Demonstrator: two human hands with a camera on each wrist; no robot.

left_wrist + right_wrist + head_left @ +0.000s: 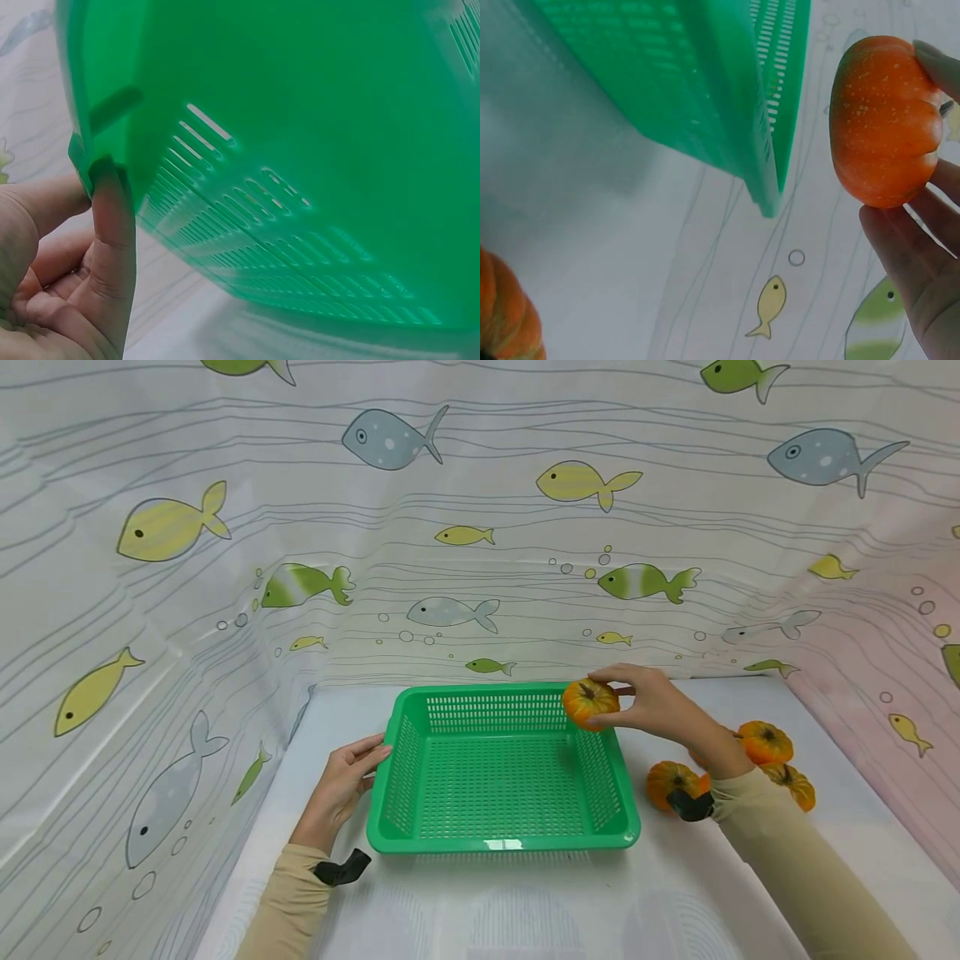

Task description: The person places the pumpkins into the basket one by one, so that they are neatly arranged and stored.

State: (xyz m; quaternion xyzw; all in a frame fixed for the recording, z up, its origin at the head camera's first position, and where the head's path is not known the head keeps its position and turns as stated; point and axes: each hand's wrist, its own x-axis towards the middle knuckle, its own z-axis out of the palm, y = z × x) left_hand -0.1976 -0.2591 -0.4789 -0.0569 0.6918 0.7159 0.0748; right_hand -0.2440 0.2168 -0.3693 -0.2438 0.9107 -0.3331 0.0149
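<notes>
A green plastic basket with slotted walls stands on the table, its inside bare. My left hand grips the basket's left rim; in the left wrist view the thumb and a finger pinch that edge. Over the basket's back right corner, my right hand holds a small orange pumpkin between thumb and fingers, stem facing up. The right wrist view shows the same pumpkin beside the basket's wall, a gap between them.
Several more small pumpkins lie on the table to the right of the basket, partly hidden by my right forearm. One pumpkin sits nearest the basket. A fish-patterned sheet rises behind the table and along both sides.
</notes>
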